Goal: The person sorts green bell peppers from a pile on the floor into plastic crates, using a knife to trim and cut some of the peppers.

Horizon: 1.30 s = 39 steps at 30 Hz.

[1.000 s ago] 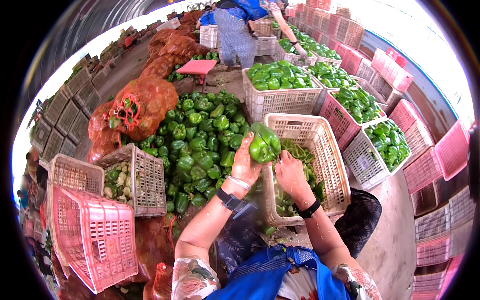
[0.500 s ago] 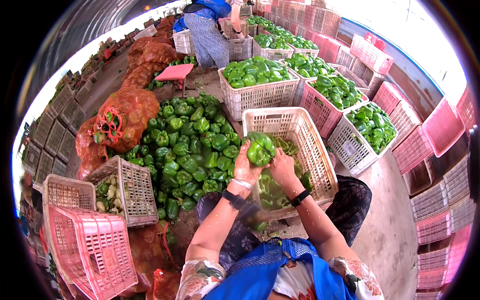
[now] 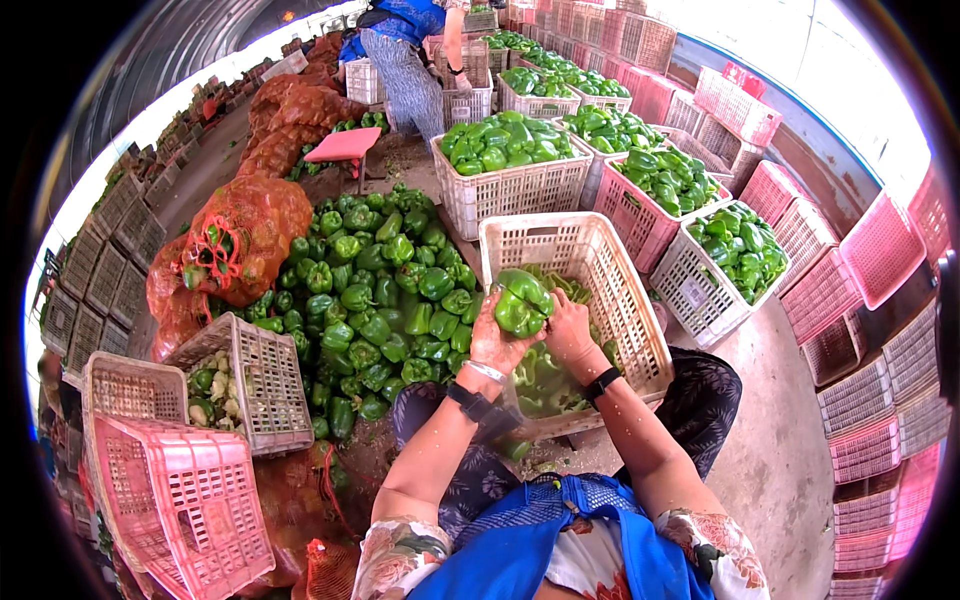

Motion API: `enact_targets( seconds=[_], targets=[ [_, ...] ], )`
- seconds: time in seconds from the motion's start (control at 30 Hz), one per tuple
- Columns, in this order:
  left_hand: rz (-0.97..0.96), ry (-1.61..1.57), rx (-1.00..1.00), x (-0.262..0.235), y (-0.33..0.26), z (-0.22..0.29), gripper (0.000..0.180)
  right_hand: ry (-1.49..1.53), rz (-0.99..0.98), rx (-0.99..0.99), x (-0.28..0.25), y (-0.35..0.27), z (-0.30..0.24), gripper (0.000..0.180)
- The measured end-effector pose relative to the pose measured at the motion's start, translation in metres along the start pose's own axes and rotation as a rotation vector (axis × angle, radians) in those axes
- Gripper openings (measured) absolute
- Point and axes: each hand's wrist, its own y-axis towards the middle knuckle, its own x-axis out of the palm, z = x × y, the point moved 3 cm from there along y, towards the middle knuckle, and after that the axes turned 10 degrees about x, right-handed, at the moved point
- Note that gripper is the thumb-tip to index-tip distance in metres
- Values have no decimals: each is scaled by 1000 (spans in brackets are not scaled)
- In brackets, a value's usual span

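A shiny green bell pepper (image 3: 523, 302) is in my left hand (image 3: 490, 342), whose fingers and thumb wrap its left side and underside. My right hand (image 3: 570, 332) is closed against the pepper's right edge. Its fingertips are partly hidden, so whatever they pinch does not show. Both hands are above a pale plastic crate (image 3: 630, 300) between my knees, with green peppers and scraps lying inside it. To the left, a big heap of green bell peppers (image 3: 370, 310) spreads over the floor.
Full pepper crates (image 3: 510, 190) stand ahead and to the right. Orange net sacks (image 3: 245, 230) lie left of the heap. Nearer, a crate of trimmings (image 3: 265, 380) sits beside a tilted pink crate (image 3: 190, 480). Beyond a pink stool (image 3: 342, 146), another person (image 3: 405, 70) bends over crates.
The pepper has turned slightly in my hands, which stay nearly in place. The whole view has shifted slightly. The other person's arm now reaches lower into a crate.
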Motion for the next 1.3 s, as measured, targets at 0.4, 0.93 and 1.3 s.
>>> enact_targets(
  seconds=[0.4,0.93,1.3],
  targets=[
    [-75,-96,-102,13,-14,-2,50,-79,-84,24,-2,7,20,25],
    [13,137,75,2,-15,33,44,-89,-191,609,-57,24,54,17],
    [221,452,102,-18,-12,10,31,1036,-571,546,-53,3,-40,50]
  ],
)
